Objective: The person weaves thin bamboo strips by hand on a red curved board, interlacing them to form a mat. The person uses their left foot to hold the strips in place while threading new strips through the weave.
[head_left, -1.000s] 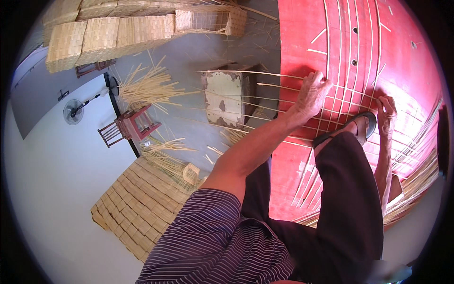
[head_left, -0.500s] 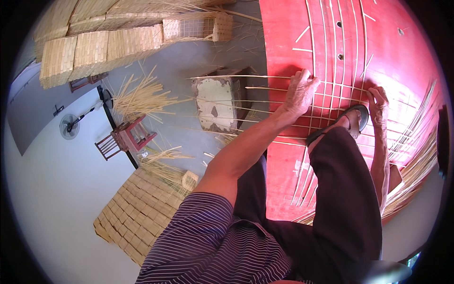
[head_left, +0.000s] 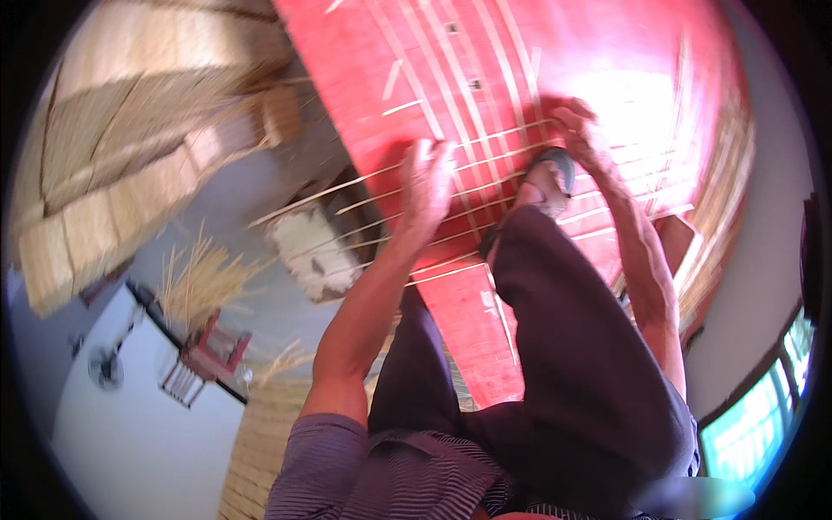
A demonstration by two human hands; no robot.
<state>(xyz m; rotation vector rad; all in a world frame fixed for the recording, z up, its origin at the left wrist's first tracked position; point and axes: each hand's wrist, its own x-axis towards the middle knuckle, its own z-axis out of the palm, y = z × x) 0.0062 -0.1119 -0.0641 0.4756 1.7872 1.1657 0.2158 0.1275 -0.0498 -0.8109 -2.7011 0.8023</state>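
Note:
A lattice of thin pale bamboo strips [head_left: 487, 159] lies on a red board [head_left: 624, 56]. My left hand [head_left: 425, 186] is on the lattice's upper crosswise strip, fingers curled onto it at the left part of the grid. My right hand [head_left: 582, 133] pinches the same strip farther right, by the lengthwise strips; its fingertips are slightly blurred. My sandalled foot [head_left: 546, 180] presses on the lattice between and below my hands. Several strips stick out leftward past the board's edge.
Woven bamboo mats [head_left: 121, 199] are stacked at upper left, with loose strips [head_left: 195, 273], a red chair [head_left: 217, 347] and a fan [head_left: 106, 368] below. A worn pale box [head_left: 308, 251] stands beside the board. More long strips [head_left: 711, 251] lie at right.
The view has swung, tilting the board and bringing a window into sight at lower right, and is blurrier. Both hands remain at the lattice.

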